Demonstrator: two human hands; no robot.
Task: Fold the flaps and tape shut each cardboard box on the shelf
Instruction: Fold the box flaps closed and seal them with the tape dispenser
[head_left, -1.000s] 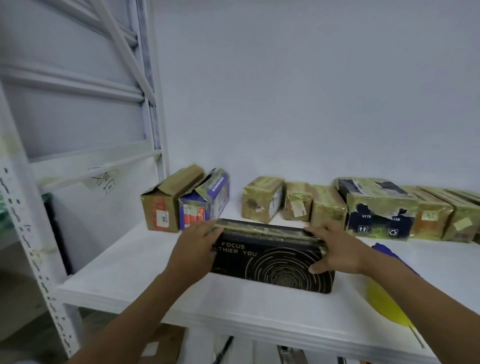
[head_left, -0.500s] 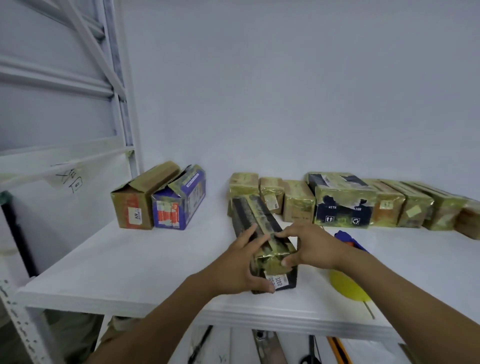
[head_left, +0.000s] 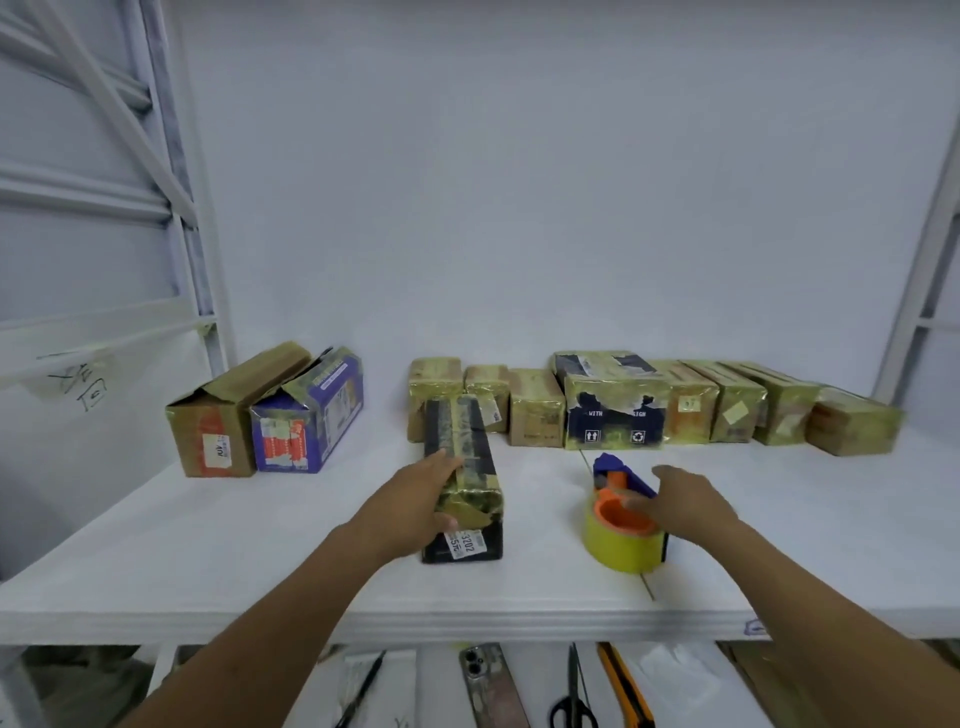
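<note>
A long black box (head_left: 464, 462) wrapped in yellowish tape lies on the white shelf (head_left: 208, 545), one end toward me. My left hand (head_left: 415, 499) grips its near left side, thumb over the taped end. To the right stands a blue and orange tape dispenser (head_left: 621, 512) with a yellow roll. My right hand (head_left: 685, 501) reaches over it and its fingers touch the orange hub. At the back left sit a brown box (head_left: 223, 415) and a purple box (head_left: 306, 415) with loose flaps.
A row of several taped boxes (head_left: 675, 402) lines the back wall to the right. White shelf uprights (head_left: 192, 208) rise at left and right. On the level below lie a phone (head_left: 488, 680), scissors (head_left: 571, 696) and an orange utility knife (head_left: 623, 686).
The black box was turned from sideways to end-on. My right hand left the box and moved right onto the tape dispenser. My left hand stays on the box.
</note>
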